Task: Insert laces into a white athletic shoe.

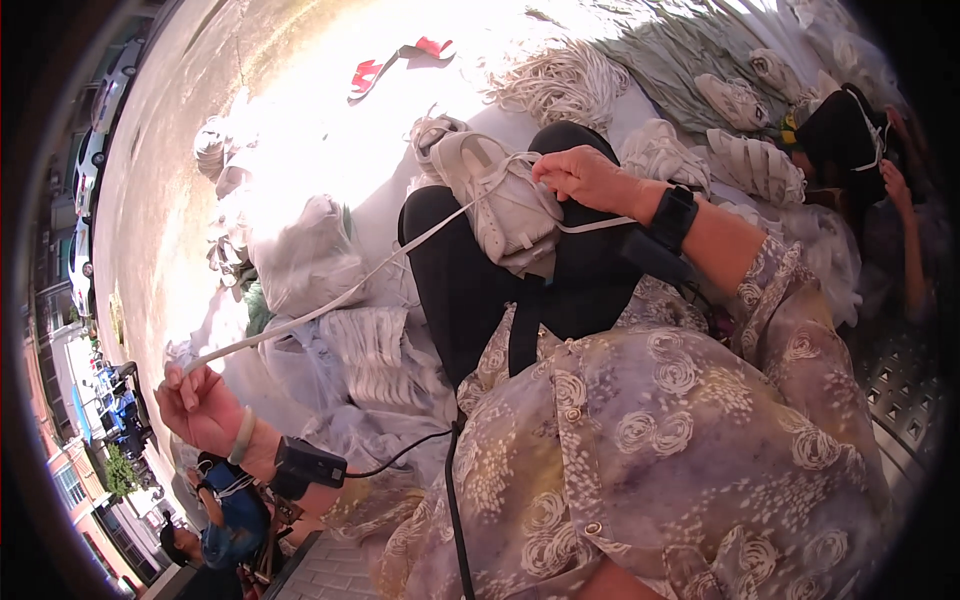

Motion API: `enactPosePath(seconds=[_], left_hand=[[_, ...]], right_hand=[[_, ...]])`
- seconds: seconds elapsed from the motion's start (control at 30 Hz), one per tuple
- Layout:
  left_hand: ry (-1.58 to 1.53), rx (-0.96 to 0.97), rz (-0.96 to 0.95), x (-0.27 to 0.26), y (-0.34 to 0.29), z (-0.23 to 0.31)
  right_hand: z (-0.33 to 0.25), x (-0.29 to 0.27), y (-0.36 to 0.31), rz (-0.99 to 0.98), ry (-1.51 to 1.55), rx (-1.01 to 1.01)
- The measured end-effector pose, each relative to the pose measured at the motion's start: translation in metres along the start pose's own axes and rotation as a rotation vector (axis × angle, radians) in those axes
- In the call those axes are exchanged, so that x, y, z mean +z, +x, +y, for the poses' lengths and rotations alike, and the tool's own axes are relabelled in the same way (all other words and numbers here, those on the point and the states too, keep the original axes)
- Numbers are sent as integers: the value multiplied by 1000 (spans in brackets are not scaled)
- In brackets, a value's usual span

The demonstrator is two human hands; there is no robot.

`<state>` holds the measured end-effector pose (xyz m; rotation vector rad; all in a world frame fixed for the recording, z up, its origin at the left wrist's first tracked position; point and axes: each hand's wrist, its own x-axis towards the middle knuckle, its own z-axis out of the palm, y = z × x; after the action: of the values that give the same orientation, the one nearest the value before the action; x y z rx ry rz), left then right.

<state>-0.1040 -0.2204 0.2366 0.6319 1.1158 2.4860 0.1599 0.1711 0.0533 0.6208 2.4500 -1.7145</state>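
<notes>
Outdoors on pale sunlit ground (160, 190), beside plastic-wrapped bundles (375, 350) and heap of pale cords (565, 88), with cars (84, 248) at far left and any print on black wristband (308, 468) too small to read. Clutching white lace (345, 298) in curled left hand (207, 408), pinching it in right hand (590, 180) just over pale shoe (500, 205), set between black-clad knees (450, 300).
</notes>
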Motion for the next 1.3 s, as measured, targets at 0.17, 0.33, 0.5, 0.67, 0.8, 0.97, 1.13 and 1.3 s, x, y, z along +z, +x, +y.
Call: enactPosePath(seconds=[0.17, 0.33, 0.5, 0.67, 0.8, 0.97, 1.13, 1.3], left_hand=[[336, -539, -23, 82, -22, -162], [365, -681, -122, 110, -48, -244], [320, -723, -224, 129, -51, -267], [353, -722, -228, 138, -51, -274], [313, -749, -200, 142, -52, -274], [234, -785, -144, 137, -51, -275], [279, -755, -146, 135, -51, -276], [335, -723, -160, 137, -50, -275]], right_hand=[[-5, 21, -2, 242, -75, -447], [-36, 32, 0, 82, 363, -86], [-31, 39, 1, 203, 755, -154], [-31, 32, -5, 90, 910, -161], [-28, 30, -6, 41, 959, -160], [-33, 31, -9, 46, 973, -148], [-31, 32, -10, 44, 914, -126], [-36, 35, -8, 86, 925, -113]])
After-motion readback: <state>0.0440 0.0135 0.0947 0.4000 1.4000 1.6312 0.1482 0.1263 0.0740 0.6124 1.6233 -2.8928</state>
